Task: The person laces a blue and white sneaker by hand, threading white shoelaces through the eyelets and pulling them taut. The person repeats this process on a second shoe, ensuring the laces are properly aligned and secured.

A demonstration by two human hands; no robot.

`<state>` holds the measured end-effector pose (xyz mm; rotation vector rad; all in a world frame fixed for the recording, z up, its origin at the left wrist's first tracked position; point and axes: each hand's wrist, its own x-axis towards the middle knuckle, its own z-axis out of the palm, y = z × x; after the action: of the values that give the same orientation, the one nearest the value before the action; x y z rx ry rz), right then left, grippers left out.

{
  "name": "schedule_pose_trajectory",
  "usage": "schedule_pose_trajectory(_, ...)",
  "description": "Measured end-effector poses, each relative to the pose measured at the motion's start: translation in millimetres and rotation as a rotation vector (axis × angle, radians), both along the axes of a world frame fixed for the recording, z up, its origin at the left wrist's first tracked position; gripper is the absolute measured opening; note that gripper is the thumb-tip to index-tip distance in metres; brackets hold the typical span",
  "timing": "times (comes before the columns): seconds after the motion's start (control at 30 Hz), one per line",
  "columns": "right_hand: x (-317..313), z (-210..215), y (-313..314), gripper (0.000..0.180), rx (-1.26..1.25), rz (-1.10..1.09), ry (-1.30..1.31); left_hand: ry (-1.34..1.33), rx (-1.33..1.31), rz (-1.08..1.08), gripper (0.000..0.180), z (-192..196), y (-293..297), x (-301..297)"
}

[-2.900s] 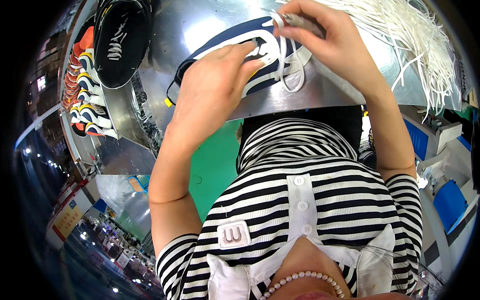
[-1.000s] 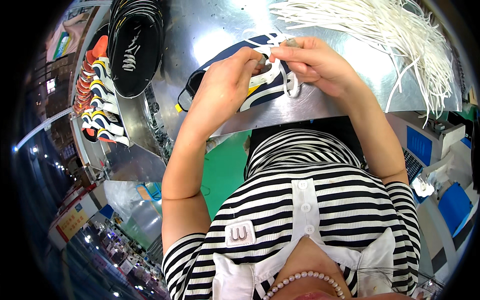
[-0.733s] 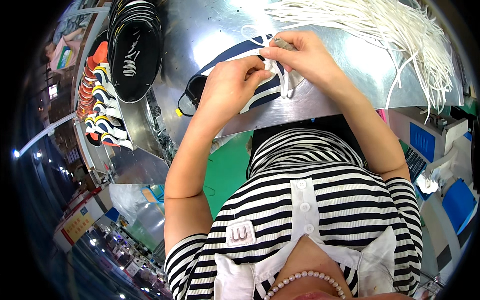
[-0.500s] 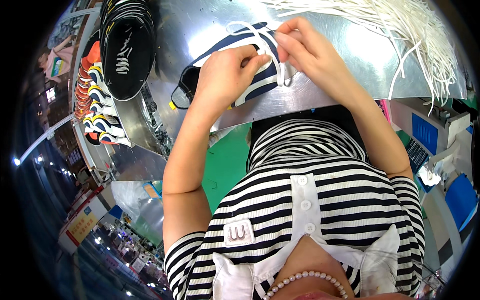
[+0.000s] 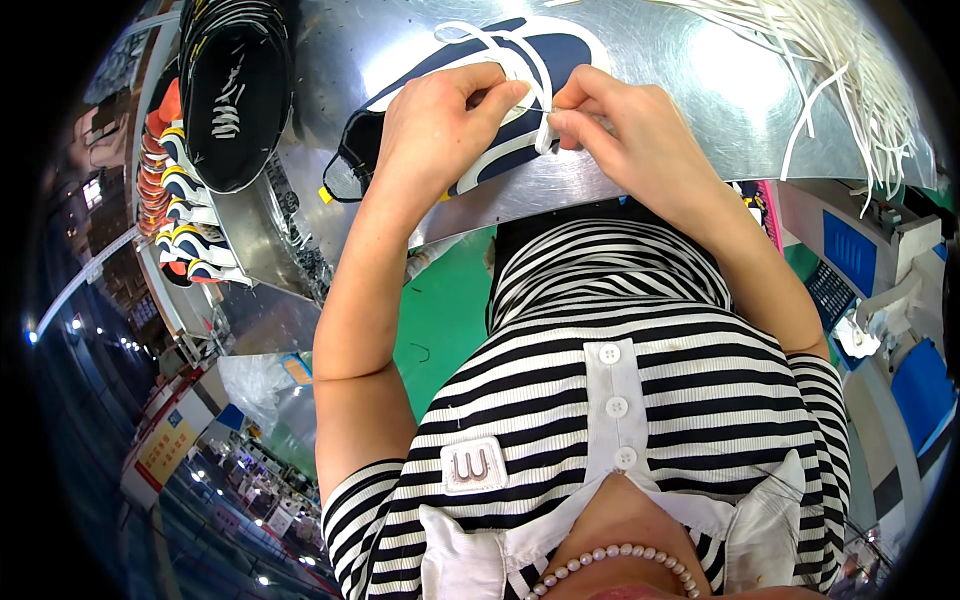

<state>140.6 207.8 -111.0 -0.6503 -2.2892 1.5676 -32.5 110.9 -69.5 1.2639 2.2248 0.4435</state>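
A navy and white shoe upper (image 5: 572,48) lies on the metal table, its toe pointing to the far right and its dark heel opening to the left. A white shoelace (image 5: 541,75) crosses it, with a loop standing above the far side. My left hand (image 5: 435,125) rests over the middle of the upper, thumb and forefinger pinching its edge by the lacing; their exact grip is partly hidden. Close by on the right, my right hand (image 5: 645,130) pinches the lace between thumb and fingers, and a short folded part of it hangs below the fingertips.
A heap of white laces (image 5: 845,85) spills over the table's right edge. Stacked black shoe uppers (image 5: 235,120) stand at the left, beside a row of white, navy and orange ones (image 5: 185,205). The metal tabletop (image 5: 690,140) ends just in front of my body.
My right hand has come nearer to my left fingertips and away from the toe, which now shows more fully. The whole view has shifted slightly. My left hand keeps its pinch.
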Motion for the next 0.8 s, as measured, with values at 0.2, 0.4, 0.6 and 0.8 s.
schedule_pose_trajectory(0.2,-9.4,4.4,-6.8,0.012,0.478,0.035,-0.105,-0.095,0.262,-0.202,0.018,-3.1,-16.4,6.5)
schedule_pose_trajectory(0.4,-11.3,-2.5,-6.3,0.018,0.527,0.025,-0.050,0.230,0.370,-0.215,0.013,-5.8,-22.6,17.1)
schedule_pose_trajectory(0.6,23.0,9.0,67.7,0.029,-0.111,-0.281,0.118,0.624,0.594,-0.404,0.026,-9.1,-39.5,15.4)
schedule_pose_trajectory(0.8,-11.2,-5.0,41.5,0.046,-0.411,-0.228,0.217,-0.304,0.103,-0.062,0.041,13.7,-44.3,-15.3)
